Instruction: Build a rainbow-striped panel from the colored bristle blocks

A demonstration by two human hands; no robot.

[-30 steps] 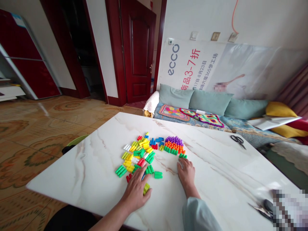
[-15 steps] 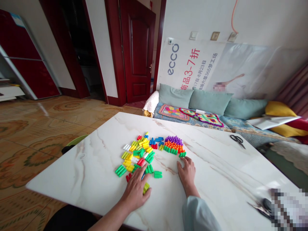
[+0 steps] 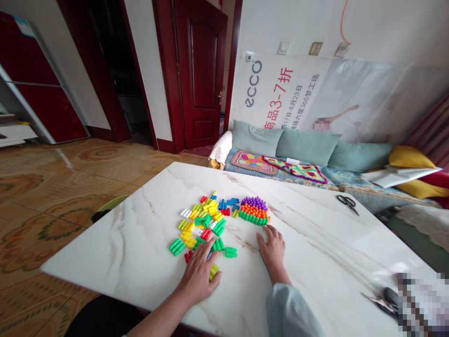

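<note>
My left hand (image 3: 200,274) lies with fingers spread over the near edge of a loose pile of small plastic pegs (image 3: 210,205) in yellow, green, red, blue and white. A yellow-green peg piece (image 3: 213,270) shows beside its thumb; other pieces are partly covered by the fingers. My right hand (image 3: 272,249) rests on the table, fingers apart and extended toward a tight block of pegs. That block has purple pegs (image 3: 254,203) at the back, orange pegs (image 3: 255,212) in the middle and a front row of green pegs (image 3: 253,219). The right fingertips are close to the green row's right end; contact is unclear.
The white marbled table (image 3: 315,262) carries black scissors (image 3: 347,202) at the far right and a second pair (image 3: 384,302) at the near right. Behind it stands a sofa (image 3: 252,161) with pillows. A green bowl-like object (image 3: 112,202) shows beyond the left edge.
The green pegs by my right fingertips have been pushed back and left, closing the gap in the front row. My left hand stays almost still; the view shifts slightly.
</note>
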